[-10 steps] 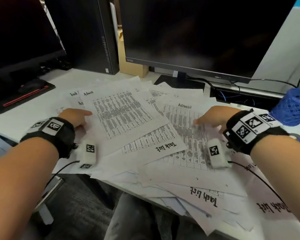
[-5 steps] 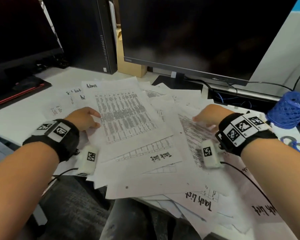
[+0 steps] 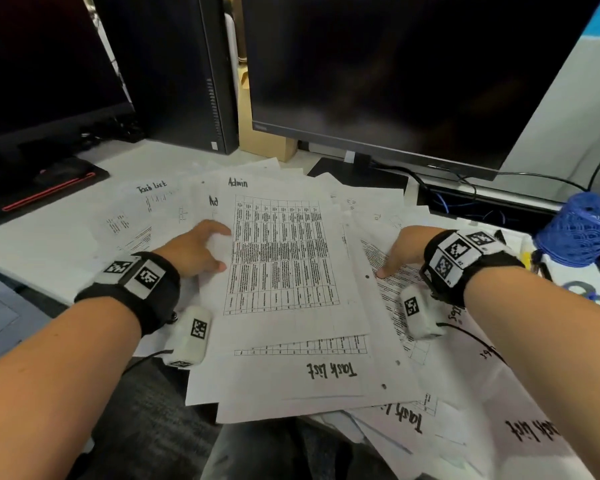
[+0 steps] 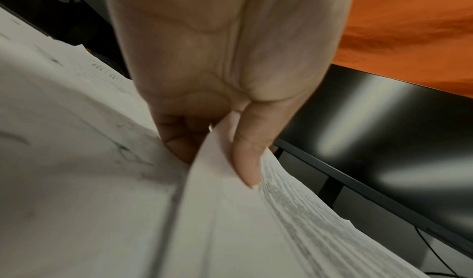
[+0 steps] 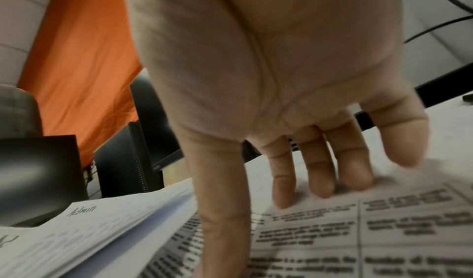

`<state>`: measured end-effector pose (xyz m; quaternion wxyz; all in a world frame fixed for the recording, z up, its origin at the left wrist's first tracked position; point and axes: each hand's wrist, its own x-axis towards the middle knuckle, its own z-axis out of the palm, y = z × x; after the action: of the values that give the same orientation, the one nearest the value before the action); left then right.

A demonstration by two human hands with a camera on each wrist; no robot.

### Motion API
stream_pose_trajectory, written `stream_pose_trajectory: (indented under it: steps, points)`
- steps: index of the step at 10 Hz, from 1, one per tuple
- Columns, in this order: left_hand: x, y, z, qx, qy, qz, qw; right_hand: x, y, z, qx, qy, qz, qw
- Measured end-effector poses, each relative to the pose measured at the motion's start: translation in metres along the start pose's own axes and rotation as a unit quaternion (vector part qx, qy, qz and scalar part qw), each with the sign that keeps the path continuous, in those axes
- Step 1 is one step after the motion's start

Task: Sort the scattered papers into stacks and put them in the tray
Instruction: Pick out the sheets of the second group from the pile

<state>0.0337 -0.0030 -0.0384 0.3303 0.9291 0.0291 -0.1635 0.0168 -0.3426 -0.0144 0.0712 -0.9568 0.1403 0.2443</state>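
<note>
Printed white papers lie scattered over the desk. A bundle topped by a table sheet headed "Admin" (image 3: 281,258) sits in the middle, over an upside-down "Task list" sheet (image 3: 329,370). My left hand (image 3: 201,251) pinches the bundle's left edge. In the left wrist view the thumb (image 4: 245,161) lies on top of the paper (image 4: 230,231) and the fingers are curled beneath. My right hand (image 3: 400,252) presses straight fingers (image 5: 320,183) on a printed sheet (image 5: 384,231) tucked under the bundle's right side. No tray is in view.
Two dark monitors (image 3: 395,81) and a computer tower (image 3: 174,71) stand at the back. A blue mesh cup (image 3: 582,230) and blue-handled scissors (image 3: 593,296) are at the right. More sheets (image 3: 146,202) lie at the left. Several papers (image 3: 413,424) overhang the desk's front edge.
My right hand has slid its sheet left, under the Admin bundle. My left hand has gone from resting on the papers to pinching the bundle's edge.
</note>
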Motion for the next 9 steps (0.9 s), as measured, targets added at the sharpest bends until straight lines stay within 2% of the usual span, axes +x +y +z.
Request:
stream_pose_trajectory:
  steps: [1,2,3,4,5,6,7,8,9]
  points:
    - [-0.004,0.007,0.003,-0.098,0.090,-0.071,0.989,0.000,0.000,0.000,0.006,0.027,-0.015,1.000]
    - [0.001,0.010,0.001,-0.156,0.114,-0.149,0.970,-0.001,0.001,0.002,0.022,0.020,-0.033,0.999]
    - [0.007,0.006,0.002,-0.196,0.031,-0.180,0.963,-0.001,0.003,0.003,0.008,-0.004,-0.044,0.999]
    - [0.020,-0.009,0.012,-0.171,0.034,-0.150,0.973,0.001,0.004,0.003,-0.056,0.035,-0.056,0.996]
    - [0.002,0.009,0.012,-0.075,0.066,-0.140,0.985,-0.006,0.010,-0.004,-0.058,0.096,-0.053,0.992]
    - [-0.002,0.017,0.005,0.004,0.098,-0.162,0.982,0.000,0.028,-0.012,0.045,0.093,-0.014,0.995]
    - [0.001,0.013,0.008,-0.012,0.082,-0.120,0.989,0.005,0.033,-0.007,0.187,0.045,0.003,0.981]
    - [0.007,0.019,0.018,-0.132,0.062,-0.083,0.986,0.003,0.013,0.010,0.261,0.040,0.014,0.964]
    - [-0.003,0.039,0.034,-0.136,0.031,-0.070,0.988,0.001,-0.011,0.024,0.385,-0.030,0.025,0.922]
